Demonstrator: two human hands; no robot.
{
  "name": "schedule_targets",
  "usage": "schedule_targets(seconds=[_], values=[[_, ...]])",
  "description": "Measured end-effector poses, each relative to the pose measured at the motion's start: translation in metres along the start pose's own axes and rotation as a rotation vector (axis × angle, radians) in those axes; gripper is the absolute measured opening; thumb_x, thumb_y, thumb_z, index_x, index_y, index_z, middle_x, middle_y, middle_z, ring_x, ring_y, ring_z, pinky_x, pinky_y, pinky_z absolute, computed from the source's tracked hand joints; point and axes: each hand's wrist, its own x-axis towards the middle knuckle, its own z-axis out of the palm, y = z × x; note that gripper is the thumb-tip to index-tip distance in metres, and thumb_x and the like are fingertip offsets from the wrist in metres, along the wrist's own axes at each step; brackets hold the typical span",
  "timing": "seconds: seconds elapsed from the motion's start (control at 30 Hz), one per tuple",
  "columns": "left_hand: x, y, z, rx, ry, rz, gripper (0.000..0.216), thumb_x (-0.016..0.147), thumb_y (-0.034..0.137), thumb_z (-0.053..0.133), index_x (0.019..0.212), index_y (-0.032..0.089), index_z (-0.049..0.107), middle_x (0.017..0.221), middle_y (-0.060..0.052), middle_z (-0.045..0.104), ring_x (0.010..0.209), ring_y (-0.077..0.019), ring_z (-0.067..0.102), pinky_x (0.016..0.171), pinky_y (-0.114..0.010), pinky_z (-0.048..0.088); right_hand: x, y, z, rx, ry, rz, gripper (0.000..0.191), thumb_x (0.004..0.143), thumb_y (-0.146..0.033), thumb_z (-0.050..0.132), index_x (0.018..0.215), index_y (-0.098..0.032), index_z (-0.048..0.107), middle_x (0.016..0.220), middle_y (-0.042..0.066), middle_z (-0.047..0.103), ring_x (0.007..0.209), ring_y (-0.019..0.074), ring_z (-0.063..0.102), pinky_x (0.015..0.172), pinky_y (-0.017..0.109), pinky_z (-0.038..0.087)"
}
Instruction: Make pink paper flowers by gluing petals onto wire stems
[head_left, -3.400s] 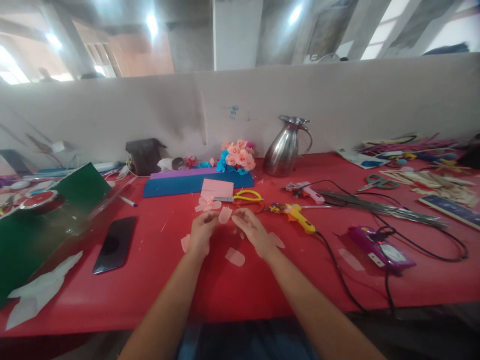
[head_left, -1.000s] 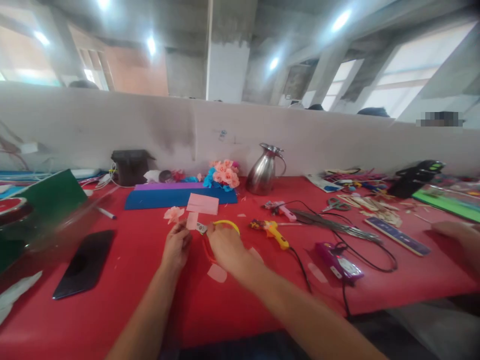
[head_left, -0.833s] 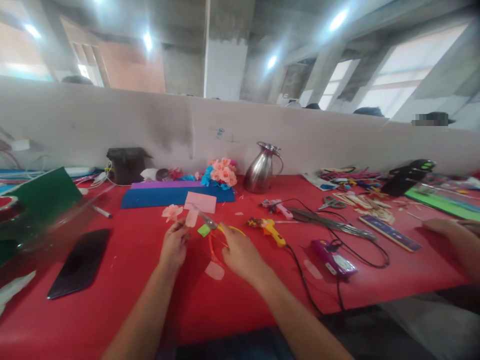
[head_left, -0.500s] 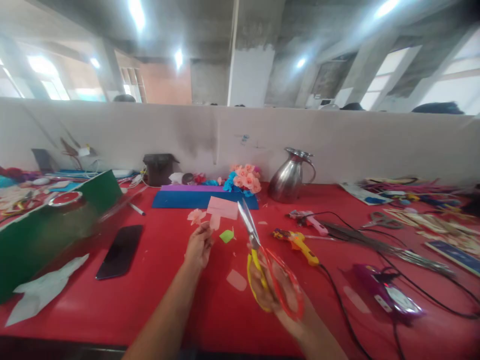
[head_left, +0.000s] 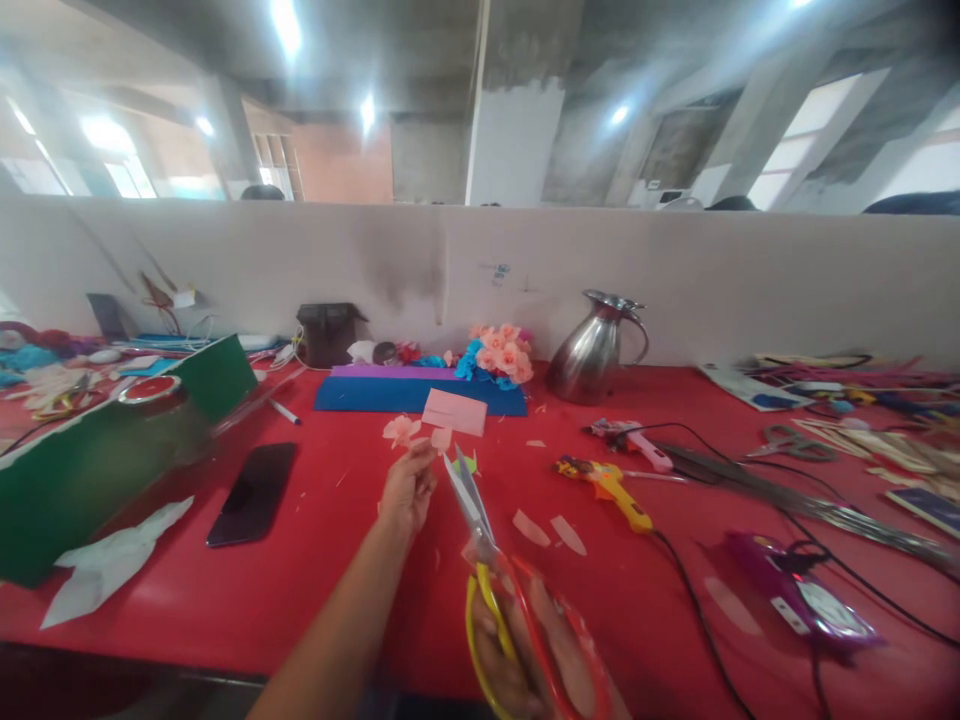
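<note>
Between the fingertips of my left hand (head_left: 409, 485) is a small piece of pink paper (head_left: 441, 439). My right hand (head_left: 517, 640) grips scissors (head_left: 476, 510) with one yellow and one red handle; their blades are slightly parted and point up towards the left hand. Behind the blade tips a green paper scrap (head_left: 466, 464) lies on the red table. A pink paper flower (head_left: 402, 430) and a pink paper sheet (head_left: 454, 412) lie just beyond my left hand. Pink cut pieces (head_left: 569, 535) rest to the right of the blades.
At the back are blue sheets (head_left: 390, 398), a bunch of paper flowers (head_left: 501, 355) and a steel jug (head_left: 592, 350). Glue guns (head_left: 611, 490) with cords and a purple power box (head_left: 799, 590) lie right. A phone (head_left: 252, 495) and a green board (head_left: 67, 480) are left.
The scissors have moved down and left, nearer my left hand, with their blades further apart. More pink pieces show on the table right of the scissors. The view has shifted slightly.
</note>
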Motion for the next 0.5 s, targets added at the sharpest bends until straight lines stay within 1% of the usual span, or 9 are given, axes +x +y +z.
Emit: schedule_targets(seconds=[0.07,0.27,0.4,0.5], values=[[0.0,-0.001,0.0,0.007,0.001,0.01,0.033,0.053,0.013,0.071,0.083,0.011,0.058,0.048,0.009,0.047,0.033,0.001,0.024,0.037,-0.016,0.019,0.0,-0.001,0.003,0.028,0.003,0.016,0.057,0.073,-0.073,0.04,0.077,-0.017,0.049,0.053,-0.004,0.043,0.037,0.0026,0.03,0.036,0.016,0.017],[-0.002,0.001,0.003,0.012,0.0,-0.004,0.033,0.052,0.011,0.071,0.082,0.012,0.058,0.055,0.007,0.054,0.031,0.0021,0.023,0.037,-0.018,0.019,0.003,-0.006,0.01,0.053,-0.007,0.027,0.058,0.07,-0.074,0.043,0.074,-0.017,0.048,0.05,-0.005,0.041,0.035,0.0024,0.028,0.034,0.016,0.014],[-0.003,0.001,0.003,-0.001,-0.014,-0.011,0.033,0.052,0.012,0.071,0.082,0.012,0.057,0.053,0.008,0.052,0.031,0.002,0.022,0.037,-0.018,0.018,0.003,-0.007,0.015,0.055,0.042,-0.014,0.053,0.074,-0.069,0.044,0.075,-0.017,0.049,0.049,-0.005,0.039,0.035,0.0016,0.026,0.034,0.015,0.014],[-0.002,0.0,0.002,0.007,-0.043,-0.004,0.032,0.053,0.013,0.07,0.082,0.013,0.057,0.053,0.008,0.051,0.032,0.002,0.021,0.037,-0.018,0.018,0.004,-0.009,0.018,0.073,0.056,-0.032,0.052,0.071,-0.069,0.05,0.076,-0.017,0.05,0.053,-0.005,0.041,0.037,0.0024,0.027,0.033,0.015,0.014]])
